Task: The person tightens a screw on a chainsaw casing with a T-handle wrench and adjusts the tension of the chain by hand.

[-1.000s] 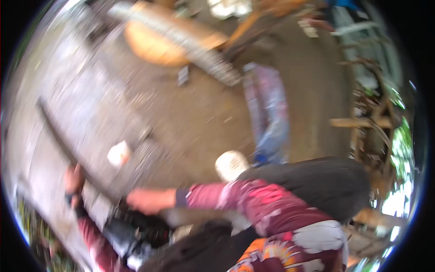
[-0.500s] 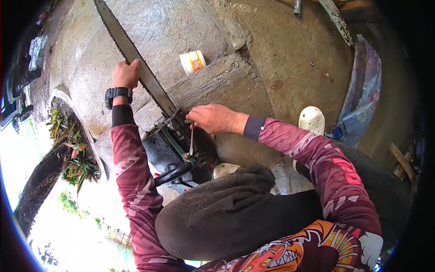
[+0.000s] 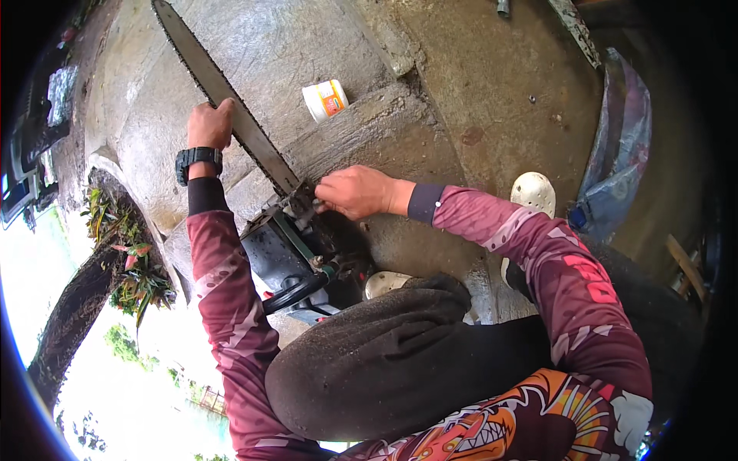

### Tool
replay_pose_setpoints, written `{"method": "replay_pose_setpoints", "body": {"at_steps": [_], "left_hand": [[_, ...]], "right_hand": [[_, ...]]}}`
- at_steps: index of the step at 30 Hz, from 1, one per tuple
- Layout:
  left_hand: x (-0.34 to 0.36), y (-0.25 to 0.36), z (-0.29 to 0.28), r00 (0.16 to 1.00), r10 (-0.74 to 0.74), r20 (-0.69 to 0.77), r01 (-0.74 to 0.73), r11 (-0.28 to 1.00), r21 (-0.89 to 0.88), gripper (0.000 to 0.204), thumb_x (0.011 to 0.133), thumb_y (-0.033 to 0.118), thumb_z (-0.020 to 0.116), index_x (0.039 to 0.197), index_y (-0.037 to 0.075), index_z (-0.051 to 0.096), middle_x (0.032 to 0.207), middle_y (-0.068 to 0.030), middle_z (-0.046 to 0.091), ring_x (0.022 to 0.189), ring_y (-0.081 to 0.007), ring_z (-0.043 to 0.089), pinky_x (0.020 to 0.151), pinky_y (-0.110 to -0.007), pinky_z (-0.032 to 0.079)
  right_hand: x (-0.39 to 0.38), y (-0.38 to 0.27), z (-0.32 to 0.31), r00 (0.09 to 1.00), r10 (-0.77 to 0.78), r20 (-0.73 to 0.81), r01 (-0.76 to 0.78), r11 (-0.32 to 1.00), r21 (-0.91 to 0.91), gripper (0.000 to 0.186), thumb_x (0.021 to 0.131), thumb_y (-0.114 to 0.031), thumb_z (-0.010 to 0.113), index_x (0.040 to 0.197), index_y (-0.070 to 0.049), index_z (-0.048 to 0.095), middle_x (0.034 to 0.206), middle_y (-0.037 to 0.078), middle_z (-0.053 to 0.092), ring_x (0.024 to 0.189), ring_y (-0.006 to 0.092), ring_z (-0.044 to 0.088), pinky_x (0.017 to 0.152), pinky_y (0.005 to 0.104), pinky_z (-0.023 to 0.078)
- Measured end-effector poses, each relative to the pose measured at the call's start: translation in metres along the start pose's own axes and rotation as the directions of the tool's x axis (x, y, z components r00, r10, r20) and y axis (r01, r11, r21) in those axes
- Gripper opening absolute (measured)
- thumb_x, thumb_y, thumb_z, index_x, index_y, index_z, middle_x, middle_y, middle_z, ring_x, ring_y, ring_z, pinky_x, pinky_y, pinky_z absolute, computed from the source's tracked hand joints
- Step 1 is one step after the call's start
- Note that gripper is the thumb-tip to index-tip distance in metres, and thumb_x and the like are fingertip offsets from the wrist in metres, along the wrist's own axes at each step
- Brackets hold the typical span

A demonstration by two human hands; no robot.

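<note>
While a dark-trousered knee (image 3: 361, 369) looms closest of all, just past it sits the chainsaw (image 3: 273, 253), down on the concrete floor (image 3: 500, 100), its curved black handle (image 3: 296, 293) right up by that leg. One cream clog (image 3: 384, 284) pokes out beside the saw body. And look at the right hand (image 3: 354, 192), in from the side, right where the guide bar (image 3: 231, 100) meets the body! Its fingers are tucked under and pointed at the saw; whether they're closed on anything, you can't tell from up here. Over to the left hand (image 3: 210, 127), black watch (image 3: 200, 161) on the wrist, fingers clamped on the guide bar partway along, thumb up top. The bar runs on beyond it, up and to the left, chain around its edge. A second clog (image 3: 533, 194), full of holes, shows off to the right. Farther out, near the bar but clear of it, a white tub (image 3: 325, 101) with an orange label lies tilted, and way over right there's a crumpled, see-through plastic sheet (image 3: 619, 154).
</note>
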State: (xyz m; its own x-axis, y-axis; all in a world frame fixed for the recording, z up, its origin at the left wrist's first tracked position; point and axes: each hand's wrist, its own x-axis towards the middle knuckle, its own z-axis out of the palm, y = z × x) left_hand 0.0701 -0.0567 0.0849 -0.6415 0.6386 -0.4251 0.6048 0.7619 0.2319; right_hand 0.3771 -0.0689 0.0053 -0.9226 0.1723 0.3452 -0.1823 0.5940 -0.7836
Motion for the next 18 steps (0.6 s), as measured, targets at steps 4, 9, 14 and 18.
{"method": "replay_pose_setpoints", "body": {"at_steps": [4, 9, 14, 18], "left_hand": [[0.003, -0.002, 0.0, 0.998, -0.052, 0.039, 0.053, 0.998, -0.031, 0.057, 0.089, 0.042, 0.055, 0.063, -0.008, 0.065, 0.052, -0.0191, 0.061, 0.062, -0.0332, 0.07, 0.072, -0.042, 0.056], [0.003, 0.0, 0.004, 1.0, 0.028, -0.003, -0.028, 0.999, 0.031, 0.058, 0.09, 0.044, 0.056, 0.069, -0.009, 0.067, 0.054, -0.0201, 0.062, 0.063, -0.0343, 0.07, 0.073, -0.042, 0.056], [0.009, -0.015, 0.006, 1.0, -0.005, -0.016, 0.005, 1.0, 0.022, 0.058, 0.09, 0.046, 0.057, 0.074, -0.009, 0.068, 0.058, -0.0213, 0.064, 0.064, -0.0353, 0.07, 0.073, -0.042, 0.056], [0.009, -0.009, 0.004, 0.999, -0.033, 0.016, 0.033, 0.999, 0.002, 0.058, 0.089, 0.045, 0.057, 0.074, -0.009, 0.068, 0.057, -0.021, 0.064, 0.064, -0.0346, 0.07, 0.073, -0.042, 0.055]], "right_hand": [[0.012, -0.005, 0.009, 0.965, 0.261, -0.031, -0.254, 0.956, 0.148, 0.033, 0.099, -0.032, 0.059, 0.089, 0.0, 0.057, 0.073, 0.011, 0.063, 0.053, 0.0311, 0.061, 0.052, 0.045, 0.051], [0.037, -0.003, -0.022, 0.352, 0.638, 0.685, -0.935, 0.208, 0.287, 0.054, 0.103, -0.042, 0.05, 0.077, 0.004, 0.058, 0.064, 0.016, 0.06, 0.049, 0.0266, 0.059, 0.048, 0.0423, 0.047], [0.005, -0.019, -0.023, 0.767, 0.561, 0.311, -0.625, 0.762, 0.166, 0.036, 0.101, -0.031, 0.053, 0.1, 0.004, 0.053, 0.094, 0.026, 0.065, 0.09, 0.0491, 0.061, 0.078, 0.0524, 0.048], [-0.012, -0.019, -0.013, 0.967, 0.254, 0.024, -0.254, 0.944, 0.21, 0.021, 0.097, -0.021, 0.059, 0.1, -0.001, 0.052, 0.095, 0.016, 0.059, 0.093, 0.0378, 0.059, 0.081, 0.0459, 0.048]]}}
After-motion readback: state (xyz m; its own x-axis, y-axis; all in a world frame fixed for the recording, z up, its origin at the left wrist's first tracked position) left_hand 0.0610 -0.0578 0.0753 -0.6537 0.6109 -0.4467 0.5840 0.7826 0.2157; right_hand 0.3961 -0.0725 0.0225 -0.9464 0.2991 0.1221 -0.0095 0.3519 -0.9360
